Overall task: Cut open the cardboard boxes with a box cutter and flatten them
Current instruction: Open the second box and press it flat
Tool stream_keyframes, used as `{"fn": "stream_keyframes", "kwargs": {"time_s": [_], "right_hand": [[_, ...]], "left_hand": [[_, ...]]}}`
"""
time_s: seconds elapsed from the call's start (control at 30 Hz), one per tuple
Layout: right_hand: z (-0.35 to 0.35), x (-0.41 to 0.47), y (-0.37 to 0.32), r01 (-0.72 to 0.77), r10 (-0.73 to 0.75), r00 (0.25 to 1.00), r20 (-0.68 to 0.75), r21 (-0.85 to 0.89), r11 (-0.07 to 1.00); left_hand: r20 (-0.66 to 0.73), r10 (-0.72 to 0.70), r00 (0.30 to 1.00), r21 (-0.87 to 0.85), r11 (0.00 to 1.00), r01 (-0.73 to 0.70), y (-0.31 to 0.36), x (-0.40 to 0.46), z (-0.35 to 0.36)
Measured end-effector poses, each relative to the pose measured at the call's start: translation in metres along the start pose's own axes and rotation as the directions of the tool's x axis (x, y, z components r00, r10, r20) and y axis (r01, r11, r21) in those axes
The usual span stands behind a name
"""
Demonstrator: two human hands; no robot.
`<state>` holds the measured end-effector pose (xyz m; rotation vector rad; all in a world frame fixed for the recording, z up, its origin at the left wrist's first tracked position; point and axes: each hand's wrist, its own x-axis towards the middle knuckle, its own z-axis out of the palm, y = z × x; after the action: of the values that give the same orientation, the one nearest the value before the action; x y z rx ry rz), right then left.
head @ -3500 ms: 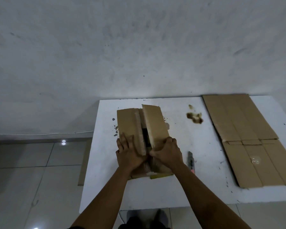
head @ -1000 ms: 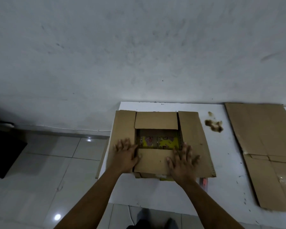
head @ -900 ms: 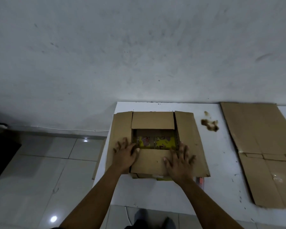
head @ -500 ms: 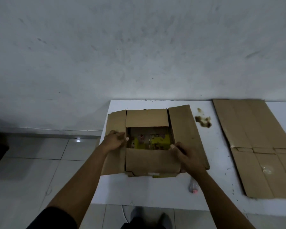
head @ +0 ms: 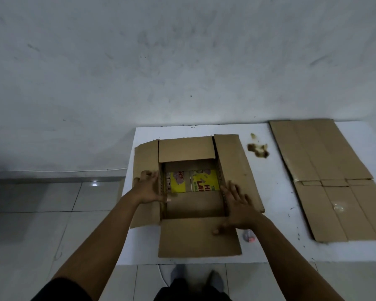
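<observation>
Head view: the cardboard box [head: 195, 192] sits upright on the white table [head: 269, 192], all four top flaps spread outward. The left hand [head: 149, 190] and right hand [head: 237, 205] press flat, fingers extended, on the side flaps. The box cutter [head: 249, 235] lies just right of the near flap. Step in hand: opening. Next, judged: cut the bottom seam, then collapse the walls beside the flattened cardboard [head: 326, 174].

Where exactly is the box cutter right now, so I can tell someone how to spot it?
On the white table, find the open cardboard box with its four flaps spread. Just beyond its near right corner, under the right hand's wrist, lies the box cutter, mostly hidden. Its small grey and red end is the only thing there that is not cardboard.
</observation>
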<state>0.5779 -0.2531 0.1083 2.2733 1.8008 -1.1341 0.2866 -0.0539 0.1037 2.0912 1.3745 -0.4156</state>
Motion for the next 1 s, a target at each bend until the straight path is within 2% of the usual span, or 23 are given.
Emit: {"fn": "stream_keyframes", "kwargs": {"time_s": [0.1,0.23,0.3,0.43,0.53,0.63,0.7,0.87,1.0], "right_hand": [[0.014,0.002,-0.006,-0.022,0.021,0.999,-0.050,-0.033,0.999],[0.018,0.002,-0.005,-0.009,0.011,0.995,-0.098,0.018,1.000],[0.017,0.001,-0.002,-0.004,0.013,0.996,-0.093,0.096,0.995],[0.010,0.002,0.002,-0.040,0.075,0.983,-0.166,0.206,0.978],[0.007,0.003,0.002,-0.036,0.075,0.975,-0.211,0.183,0.983],[0.014,0.005,0.000,-0.033,0.073,0.976,-0.204,0.194,0.980],[0.018,0.008,-0.001,-0.043,0.083,0.974,-0.212,0.190,0.981],[0.020,0.009,0.000,-0.043,0.086,0.971,-0.224,0.193,0.980],[0.023,0.009,0.002,-0.039,0.089,0.967,-0.237,0.205,0.978]], "left_hand": [[-0.051,-0.005,0.999,0.018,1.000,0.006,0.006,-0.005,0.005],[-0.331,-0.003,0.944,0.147,0.988,0.054,0.023,-0.005,0.011],[-0.386,0.020,0.922,0.187,0.981,0.057,0.029,0.003,0.005],[-0.486,0.011,0.874,0.125,0.990,0.057,0.037,0.026,-0.016],[-0.580,-0.012,0.814,0.029,0.999,0.034,0.049,0.036,-0.028],[-0.567,-0.086,0.819,-0.136,0.991,0.010,0.060,0.042,-0.035],[-0.546,-0.110,0.830,-0.184,0.983,0.010,0.064,0.048,-0.039],[-0.532,-0.030,0.846,-0.113,0.993,-0.036,0.063,0.082,-0.065],[-0.420,0.007,0.907,-0.118,0.991,-0.062,0.055,0.122,-0.080]]}}
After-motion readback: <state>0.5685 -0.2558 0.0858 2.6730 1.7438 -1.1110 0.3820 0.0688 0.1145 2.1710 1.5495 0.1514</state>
